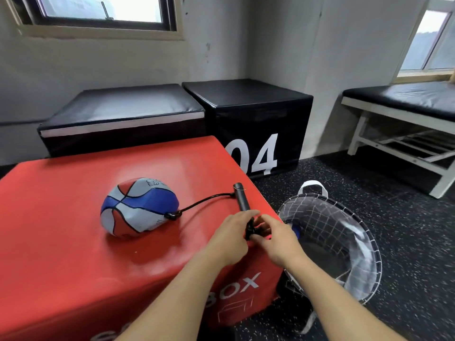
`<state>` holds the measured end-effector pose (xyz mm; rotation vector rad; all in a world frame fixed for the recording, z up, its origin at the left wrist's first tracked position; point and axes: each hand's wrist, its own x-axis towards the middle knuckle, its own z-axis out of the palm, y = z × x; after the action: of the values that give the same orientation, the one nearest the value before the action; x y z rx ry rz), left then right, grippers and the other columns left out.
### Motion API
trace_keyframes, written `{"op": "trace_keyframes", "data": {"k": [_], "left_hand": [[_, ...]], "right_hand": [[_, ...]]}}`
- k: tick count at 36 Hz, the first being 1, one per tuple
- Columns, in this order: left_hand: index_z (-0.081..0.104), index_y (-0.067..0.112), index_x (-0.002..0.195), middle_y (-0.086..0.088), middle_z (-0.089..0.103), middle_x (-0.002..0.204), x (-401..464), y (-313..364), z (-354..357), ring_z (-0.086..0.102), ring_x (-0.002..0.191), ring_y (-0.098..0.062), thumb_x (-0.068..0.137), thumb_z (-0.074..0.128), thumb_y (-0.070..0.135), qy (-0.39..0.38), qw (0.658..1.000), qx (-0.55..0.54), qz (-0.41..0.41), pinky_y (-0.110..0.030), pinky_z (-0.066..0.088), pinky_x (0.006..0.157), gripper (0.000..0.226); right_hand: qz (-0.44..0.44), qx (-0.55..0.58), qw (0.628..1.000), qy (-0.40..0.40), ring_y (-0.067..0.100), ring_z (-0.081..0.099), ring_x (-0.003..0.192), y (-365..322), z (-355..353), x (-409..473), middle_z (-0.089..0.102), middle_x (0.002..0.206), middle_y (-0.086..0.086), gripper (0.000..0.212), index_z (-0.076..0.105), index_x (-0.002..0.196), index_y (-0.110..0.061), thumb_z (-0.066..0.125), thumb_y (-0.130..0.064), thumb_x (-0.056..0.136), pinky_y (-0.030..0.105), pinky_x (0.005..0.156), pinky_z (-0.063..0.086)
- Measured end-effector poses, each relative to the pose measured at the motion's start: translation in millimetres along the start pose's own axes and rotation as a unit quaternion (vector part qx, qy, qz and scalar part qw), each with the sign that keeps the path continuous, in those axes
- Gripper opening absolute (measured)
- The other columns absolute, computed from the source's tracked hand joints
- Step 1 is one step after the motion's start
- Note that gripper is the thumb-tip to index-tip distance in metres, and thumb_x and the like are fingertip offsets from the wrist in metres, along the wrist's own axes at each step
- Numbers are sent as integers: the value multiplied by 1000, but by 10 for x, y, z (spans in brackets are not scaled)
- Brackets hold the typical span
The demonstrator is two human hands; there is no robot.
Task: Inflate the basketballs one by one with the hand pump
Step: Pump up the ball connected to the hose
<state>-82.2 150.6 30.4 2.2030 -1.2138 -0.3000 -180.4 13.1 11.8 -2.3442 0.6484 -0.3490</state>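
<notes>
A deflated red, white and blue basketball (139, 207) is lying caved-in on top of a red padded plyo box (61, 242), towards the middle of its upper face. A thin black rubber hose (206, 201) is running from the ball's lower right side, where its end is touching the ball, in a curve up to the far end of a slim black hand pump (242, 196), which is lying on the box near its right edge. Both hands are meeting at the near end of the pump: the left hand (232, 238) is curling its fingers around the barrel just above the handle, and the right hand (278, 238) is pinching the black handle piece (251, 230) between fingertips and thumb, though the exact grip is partly hidden by blur. On the speckled dark floor just beside the box, to the right, a round mesh laundry-style basket (344, 242) with a white strap handle is standing, and something blue is showing inside it at its left rim, too hidden to identify. Behind the red box, two black padded boxes are sitting against the wall, the right one (258, 124) bearing a white "04", and a white-framed bench with a black cushion (403, 104) is standing under a window at the right
</notes>
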Motion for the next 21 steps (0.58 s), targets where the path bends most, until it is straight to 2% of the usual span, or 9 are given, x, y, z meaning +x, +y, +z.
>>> {"op": "trace_keyframes", "data": {"k": [2,4,7,9,11,14,17,19,21], "left_hand": [[48,26,154,2,52,154,-25,-50,-46,46,142,-23,72,44,-15,26,999,-29,7,-39,35,121,92],[50,26,152,8,54,150,-65,-58,-111,47,140,-16,72,46,-16,49,997,-58,17,-36,39,118,91],[52,32,149,27,54,137,-134,-8,-213,50,129,-4,82,63,-10,82,991,-99,35,-26,51,101,80],[53,41,146,24,59,134,-167,21,-251,53,126,-2,85,76,1,103,986,-120,53,-19,51,94,77],[52,53,139,20,63,131,-188,37,-255,54,124,-1,85,83,13,125,982,-126,69,-18,48,97,74],[54,64,130,29,63,126,-228,116,-242,54,126,3,87,85,26,148,975,-140,92,-20,43,104,65],[58,63,120,28,69,121,-250,251,-216,57,118,10,92,82,25,162,966,-165,113,-12,42,100,53],[58,60,116,24,71,114,-257,333,-192,56,109,18,93,80,17,162,962,-181,121,-3,39,92,53],[58,56,118,27,70,113,-249,366,-166,56,107,19,93,79,15,147,961,-197,124,-1,38,89,53]], "right_hand": [[-2,71,997,10,10,70,90,-70,-86,-13,75,92,-8,22,71,105,-27,84,-23,88,31,89,53],[-10,147,989,16,6,70,87,-160,-190,-40,77,93,-4,18,72,102,-25,82,-17,90,25,86,50],[-14,259,966,16,17,73,93,-281,-313,-113,77,99,10,11,72,106,-18,75,-14,96,35,93,56],[-3,331,944,22,20,73,95,-367,-390,-206,75,108,19,12,72,112,-13,71,-16,100,39,97,58],[20,401,916,18,18,72,92,-442,-473,-302,76,113,20,19,73,115,-9,67,-21,102,35,96,58],[41,472,880,6,26,71,101,-452,-555,-399,74,117,24,30,74,119,-5,65,-29,102,40,103,57],[62,525,848,-20,36,72,115,-426,-591,-465,74,118,25,36,70,125,-1,61,-29,105,43,107,54],[77,557,827,-26,31,74,109,-444,-627,-500,76,116,22,35,69,126,1,59,-26,106,39,103,56],[91,591,801,-20,22,75,92,-478,-661,-501,78,107,19,32,69,123,2,61,-22,103,32,91,61]]}}
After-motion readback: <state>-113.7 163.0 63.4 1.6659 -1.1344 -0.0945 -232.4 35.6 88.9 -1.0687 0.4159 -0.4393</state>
